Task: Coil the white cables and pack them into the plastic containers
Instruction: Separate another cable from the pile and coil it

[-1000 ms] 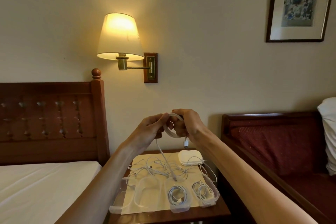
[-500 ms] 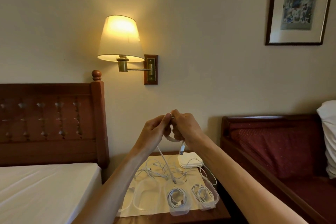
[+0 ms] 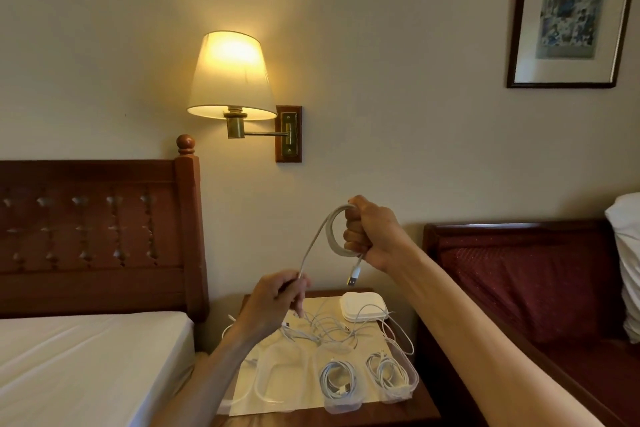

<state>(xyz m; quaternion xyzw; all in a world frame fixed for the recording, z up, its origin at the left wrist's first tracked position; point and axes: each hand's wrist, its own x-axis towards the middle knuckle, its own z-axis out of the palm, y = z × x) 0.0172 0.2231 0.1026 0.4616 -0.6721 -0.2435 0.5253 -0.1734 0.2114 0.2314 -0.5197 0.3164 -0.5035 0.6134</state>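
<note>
While gripping a coiled white cable (image 3: 330, 234) in the raised right hand (image 3: 370, 230) and pinching its trailing run in the lower left hand (image 3: 277, 302), above loose cables (image 3: 325, 328) mid-nightstand (image 3: 426, 406), with plastic containers (image 3: 341, 388) along its front edge, two holding coils.

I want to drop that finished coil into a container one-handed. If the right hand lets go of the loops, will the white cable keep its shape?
Probably not. The white cable looks thin and floppy: its free run sags from the right hand down to the left hand. The USB plug dangles loose, so it may swing. The packed coils lie slack, suggesting some spring-back.
</note>
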